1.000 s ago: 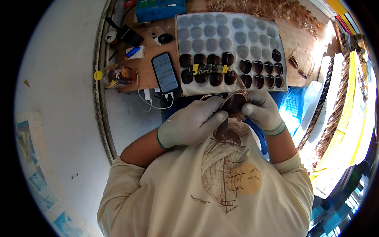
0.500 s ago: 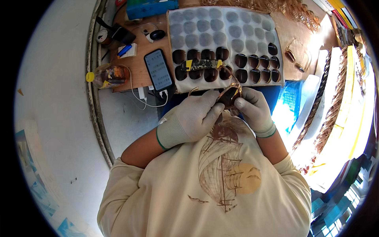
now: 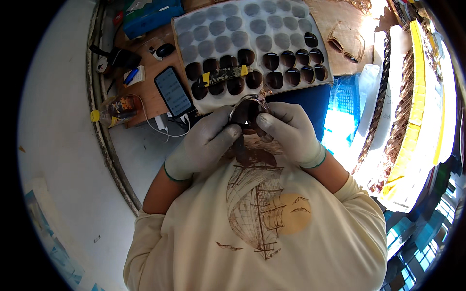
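Observation:
Close to my chest, I hold a pair of sunglasses [image 3: 246, 112] with a thin metallic rim and dark lenses. My left hand [image 3: 201, 143], in a pale glove with a green cuff edge, pinches one side, thumb toward me. On the other side my right hand [image 3: 295, 133], gloved alike, presses its thumb against the lens edge. The fingers partly cover the frame. Just beyond my hands lies a flat white lens tray [image 3: 213, 103] with rows of loose lenses, the nearer ones dark brown. A utility knife [image 3: 224, 76] with yellow ends rests across the dark lenses.
Left of the tray are a lit phone [image 3: 173, 92] with white cables, a brown-liquid bottle [image 3: 119, 110] lying down, and a blue lighter [image 3: 130, 76]. Another pair of sunglasses [image 3: 336, 45] lies to the right. A blue plastic basket [image 3: 342, 104] and packed brown glasses frames [image 3: 400, 123] stand further right.
The sunglasses have turned in my hands, and their temple no longer points up over the tray. My right thumb has moved onto the lens edge. The whole view has shifted.

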Tool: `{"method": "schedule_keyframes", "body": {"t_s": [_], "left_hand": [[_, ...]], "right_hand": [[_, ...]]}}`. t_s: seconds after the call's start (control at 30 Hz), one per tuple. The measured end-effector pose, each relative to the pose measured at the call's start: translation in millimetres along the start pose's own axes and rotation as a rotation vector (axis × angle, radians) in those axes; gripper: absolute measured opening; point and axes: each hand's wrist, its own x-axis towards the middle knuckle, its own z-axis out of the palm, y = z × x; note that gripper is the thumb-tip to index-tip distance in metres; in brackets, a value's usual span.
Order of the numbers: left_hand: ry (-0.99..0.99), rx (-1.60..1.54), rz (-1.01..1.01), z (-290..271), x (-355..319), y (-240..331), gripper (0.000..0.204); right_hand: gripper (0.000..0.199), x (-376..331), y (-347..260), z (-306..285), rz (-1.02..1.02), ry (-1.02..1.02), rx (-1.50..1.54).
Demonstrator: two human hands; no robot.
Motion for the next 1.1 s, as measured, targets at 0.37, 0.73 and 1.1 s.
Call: {"method": "schedule_keyframes", "body": {"t_s": [0.37, 0.73, 1.1], "left_hand": [[0.036, 0.129, 0.122, 5.9, 5.8, 14.7, 0.024], [0.203, 0.545, 0.422, 11.1, 5.4, 1.0, 0.033], [0.443, 0.616, 0.542, 30.8, 18.4, 0.8, 0.046]], "right_hand": [[0.022, -6.3, -10.7, -12.9, -0.079, -0.094, -0.06], [0.031, 1.0, 2.4, -5.0, -0.173, -0.069, -0.009], [0.02, 8.3, -15.4, -4.0, -0.432, 0.15, -0.649]]}}
